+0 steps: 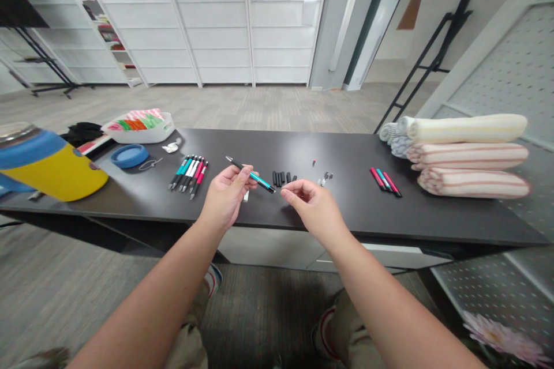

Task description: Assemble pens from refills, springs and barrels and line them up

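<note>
My left hand (225, 193) is closed on a teal and black pen (253, 175), held slanted above the dark table (277, 144). My right hand (309, 202) hovers just right of the pen's lower tip, its fingers pinched together; whether anything is in them I cannot make out. Several assembled pens (189, 172) lie in a row to the left. Behind the hands lie black pen grips (282, 177) and small loose parts (325, 177). Three pen bodies (385, 181), red and teal, lie to the right.
A yellow and blue container (47, 164) lies at the far left, near a blue lid (128, 155) and a white tray of coloured items (141, 125). Rolled towels (467, 155) are stacked at the right. A flower (502, 340) shows at bottom right.
</note>
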Motion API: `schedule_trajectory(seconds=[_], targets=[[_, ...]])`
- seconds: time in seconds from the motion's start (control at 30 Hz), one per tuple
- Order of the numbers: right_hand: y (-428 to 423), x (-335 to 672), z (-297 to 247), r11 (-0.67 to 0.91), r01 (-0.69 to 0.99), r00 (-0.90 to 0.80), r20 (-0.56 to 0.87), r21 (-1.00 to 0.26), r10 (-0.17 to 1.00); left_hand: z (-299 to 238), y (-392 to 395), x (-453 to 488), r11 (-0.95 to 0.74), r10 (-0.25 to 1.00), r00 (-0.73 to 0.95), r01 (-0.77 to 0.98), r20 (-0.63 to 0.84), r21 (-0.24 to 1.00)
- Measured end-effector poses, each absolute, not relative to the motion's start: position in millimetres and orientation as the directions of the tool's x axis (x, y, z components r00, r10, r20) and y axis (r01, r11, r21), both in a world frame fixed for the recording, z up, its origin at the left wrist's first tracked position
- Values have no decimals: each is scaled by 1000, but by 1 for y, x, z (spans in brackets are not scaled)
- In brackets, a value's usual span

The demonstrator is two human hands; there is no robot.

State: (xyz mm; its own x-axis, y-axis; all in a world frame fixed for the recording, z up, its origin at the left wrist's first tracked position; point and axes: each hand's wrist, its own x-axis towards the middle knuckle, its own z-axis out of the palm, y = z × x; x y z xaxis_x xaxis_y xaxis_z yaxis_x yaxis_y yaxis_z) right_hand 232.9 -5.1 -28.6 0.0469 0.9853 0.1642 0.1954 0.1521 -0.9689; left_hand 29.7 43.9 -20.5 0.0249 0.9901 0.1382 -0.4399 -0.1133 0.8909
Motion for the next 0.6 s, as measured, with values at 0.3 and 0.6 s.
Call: schedule_trajectory(seconds=[0.3,0.6], targets=[[-3,238,-34,96,-40,62,93,-995,994,-18,43,31,-84,992,52,-440,118,894],[-2,238,-38,88,-94,58,83,-992,995,-20,43,30,-82,989,71,-443,126,893]])
